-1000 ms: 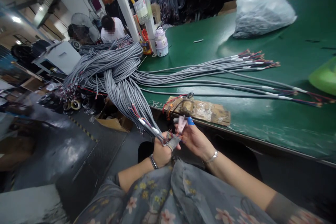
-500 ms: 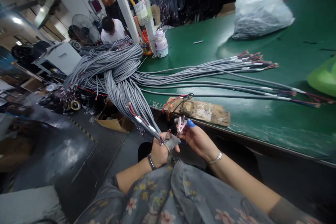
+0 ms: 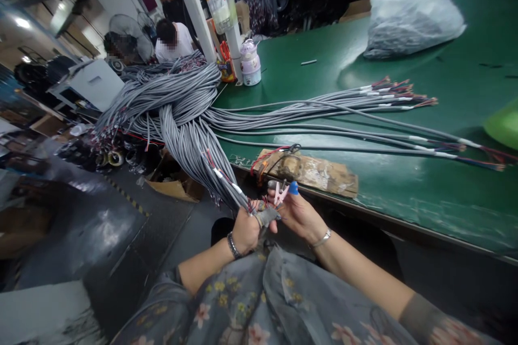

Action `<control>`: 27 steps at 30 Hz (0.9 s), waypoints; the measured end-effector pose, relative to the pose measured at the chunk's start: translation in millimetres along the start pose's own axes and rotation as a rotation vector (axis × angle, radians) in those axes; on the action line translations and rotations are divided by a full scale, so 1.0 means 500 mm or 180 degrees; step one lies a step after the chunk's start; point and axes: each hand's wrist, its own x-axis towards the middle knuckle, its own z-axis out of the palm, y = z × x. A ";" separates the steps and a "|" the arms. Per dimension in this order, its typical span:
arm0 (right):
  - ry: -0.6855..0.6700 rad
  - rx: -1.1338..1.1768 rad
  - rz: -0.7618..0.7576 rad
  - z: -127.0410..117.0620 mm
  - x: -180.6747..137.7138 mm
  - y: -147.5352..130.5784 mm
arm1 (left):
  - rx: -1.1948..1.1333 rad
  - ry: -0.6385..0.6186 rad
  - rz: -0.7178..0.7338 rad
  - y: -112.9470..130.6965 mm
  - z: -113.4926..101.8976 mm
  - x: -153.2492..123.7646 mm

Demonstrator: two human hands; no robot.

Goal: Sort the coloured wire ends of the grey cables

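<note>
My left hand [image 3: 247, 230] is closed around the ends of grey cables [image 3: 238, 194], with thin coloured wires [image 3: 254, 206] sticking out by its fingers. Grey tape wraps its thumb. My right hand [image 3: 301, 216], with a blue cover on the thumb, pinches a small pink clip [image 3: 280, 193] between thumb and fingers. Its fingertips are close to the wire ends at my left hand; whether the clip touches a wire is too small to tell. Further stripped cables with white sleeves lie on top of the bundle beside my left hand.
A thick coil of grey cables [image 3: 186, 91] hangs over the corner of the green table [image 3: 324, 75]. A wooden board [image 3: 319, 172] lies along the edge. Beyond are a lilac bottle [image 3: 250, 64], a plastic bag [image 3: 413, 16] and a person [image 3: 174, 43]. A cardboard box [image 3: 176, 186] sits below.
The view has shifted slightly. My right hand has turned a little and drawn nearer my left; the wire ends fan out more at my left fingers. Both hands keep their hold.
</note>
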 end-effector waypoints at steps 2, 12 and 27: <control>0.0060 0.0064 -0.0004 -0.004 0.002 0.001 | 0.0037 0.0010 -0.0023 -0.002 -0.001 0.000; 0.0216 0.0264 0.0108 0.009 -0.011 -0.008 | 0.0300 -0.0148 0.0060 -0.012 -0.013 -0.007; 0.0447 -0.0319 -0.0168 0.008 -0.023 -0.009 | 0.0717 0.0303 0.0424 -0.010 0.001 -0.034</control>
